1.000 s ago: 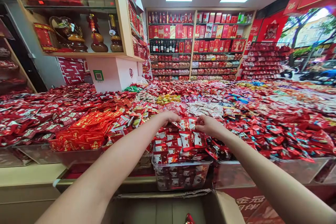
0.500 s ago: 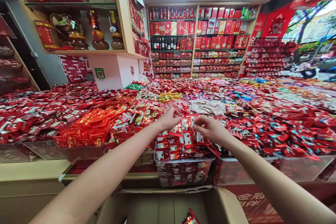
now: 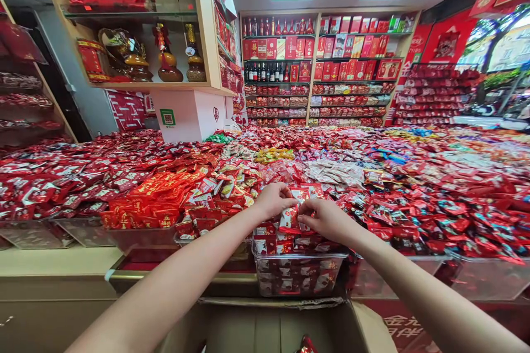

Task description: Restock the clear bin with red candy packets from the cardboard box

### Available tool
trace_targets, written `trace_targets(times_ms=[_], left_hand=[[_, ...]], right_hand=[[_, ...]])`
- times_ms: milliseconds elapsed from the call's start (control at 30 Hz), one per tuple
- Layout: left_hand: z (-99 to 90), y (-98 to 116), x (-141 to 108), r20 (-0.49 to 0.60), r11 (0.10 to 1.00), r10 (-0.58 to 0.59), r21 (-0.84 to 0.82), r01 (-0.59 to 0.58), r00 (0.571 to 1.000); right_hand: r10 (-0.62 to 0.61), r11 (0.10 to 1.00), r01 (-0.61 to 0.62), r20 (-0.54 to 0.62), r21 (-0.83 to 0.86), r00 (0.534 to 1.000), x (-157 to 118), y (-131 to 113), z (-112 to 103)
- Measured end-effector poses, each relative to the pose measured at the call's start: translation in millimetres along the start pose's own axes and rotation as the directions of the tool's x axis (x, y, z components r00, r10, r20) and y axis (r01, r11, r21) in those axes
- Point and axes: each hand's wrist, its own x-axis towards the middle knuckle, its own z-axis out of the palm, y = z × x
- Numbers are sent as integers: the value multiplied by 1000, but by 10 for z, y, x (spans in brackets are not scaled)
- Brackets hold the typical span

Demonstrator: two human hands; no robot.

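right hand [image 3: 325, 219] now lower and further in than half a second ago, its fingertips bent in at the right edge of a red-and-white packet [image 3: 289, 220]; firm pinch or mere touch, cannot tell. left hand [image 3: 273, 199] curls at the packet's upper left, fingertips partly turned away; grip unclear. packet sits between the hands, above the front part of a clear bin [image 3: 300, 278] filled with similar ones. reads as single-packet handling midway, this one not yet settled.

against the earlier frame: hands nearer each other; shelves [image 3: 313, 66] sit slightly further right, so the head seems turned a little left. below, cardboard box [image 3: 240, 325] again shows a red wrapper [image 3: 306, 345] inside.
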Motion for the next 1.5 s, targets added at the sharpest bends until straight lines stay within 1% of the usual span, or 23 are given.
trace_targets(times_ms=[100,233,367,467,600,733,833,900,1033,1167,1267,1367,1433,1500], left_hand=[[-24,40,-33,17,999,44,-20,-43,999],[-124,105,-94,15,996,64,-64,-63,998],[-223,133,-186,36,993,43,-111,-39,998],[-227,145,-251,74,991,11,-132,-1,997],[-210,192,-279,123,994,18,-110,-4,992],[-276,251,-253,110,996,34,-86,-24,993],[-323,260,-251,149,999,37,-36,-31,988],[-319,241,-265,182,999,47,9,-49,982],[-250,178,-274,217,992,89,69,-106,972],[-177,139,-236,214,984,112,111,-138,970],[-155,158,-220,226,984,114,111,-142,967],[-199,240,-233,259,986,113,93,-141,959],[-266,313,-233,250,987,108,91,-134,962],[-341,371,-203,198,988,100,93,-121,975]], right_hand=[[7,1000,-7,17,2,1000,-58,-29,-7],[19,1000,-19,50,4,999,-141,-81,-68],[43,998,-36,172,-45,984,-197,-75,-119],[25,997,-6,229,-82,973,-195,-21,-100],[-32,994,55,230,-92,973,-165,29,-63],[-46,993,70,221,-99,974,-133,37,-90],[-41,994,60,195,-92,980,-96,47,-123],[-33,995,50,187,-87,982,-72,51,-138],[-6,998,18,201,-57,980,-41,40,-146],[-22,999,29,210,-27,977,-23,50,-109],[-8,1000,8,242,2,970,-39,64,-83],[24,997,-44,291,63,956,-81,62,-139],[30,997,-45,254,57,967,-98,68,-223],[39,999,-36,144,-25,989,-87,97,-309]])
